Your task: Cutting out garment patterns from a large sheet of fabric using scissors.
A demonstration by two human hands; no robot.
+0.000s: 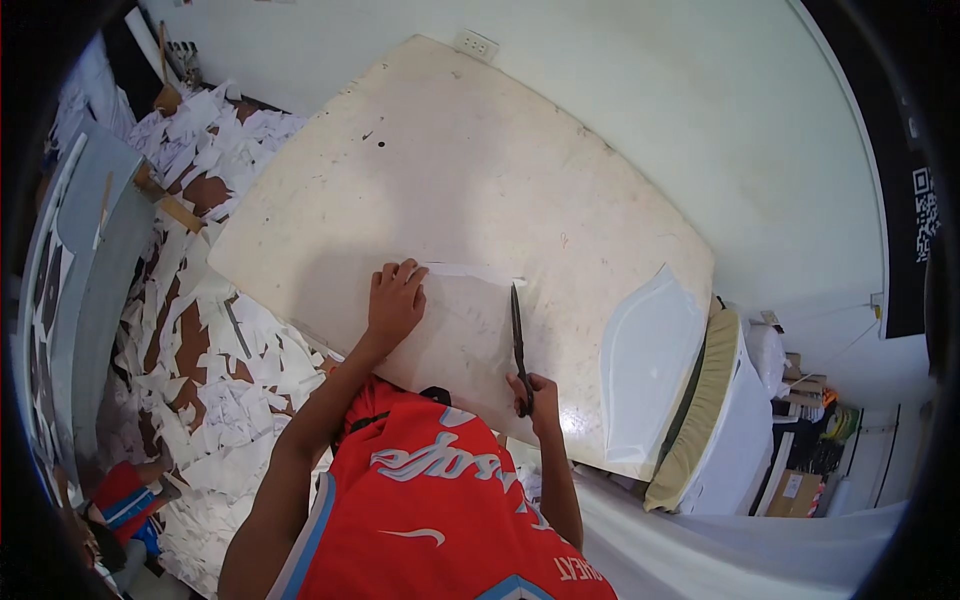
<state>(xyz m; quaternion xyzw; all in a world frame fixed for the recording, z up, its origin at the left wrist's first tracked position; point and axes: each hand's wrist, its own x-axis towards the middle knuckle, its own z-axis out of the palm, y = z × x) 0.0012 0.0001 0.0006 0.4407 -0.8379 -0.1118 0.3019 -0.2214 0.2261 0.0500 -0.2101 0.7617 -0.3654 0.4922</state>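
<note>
My left hand (397,300) rests on the cream tabletop (560,200), palm down with the fingers apart. Its fingertips touch the left end of a narrow white strip (468,270), which looks like paper or cloth. A pair of dark scissors (517,330) is in my right hand (540,398), near the table's front edge. Their blades point away from me and look closed, and the tip lies close to the strip's right end. At the table's right side lies a large white leaf-shaped piece (655,360) with a line running inside its edge.
White scraps (210,360) cover much of the floor to the left. A grey curved panel (110,270) stands beyond them. Right of the table is a white bundle with a tan edge (705,410). Another person (125,505) is at the lower left. A wall socket (476,45) sits behind the table.
</note>
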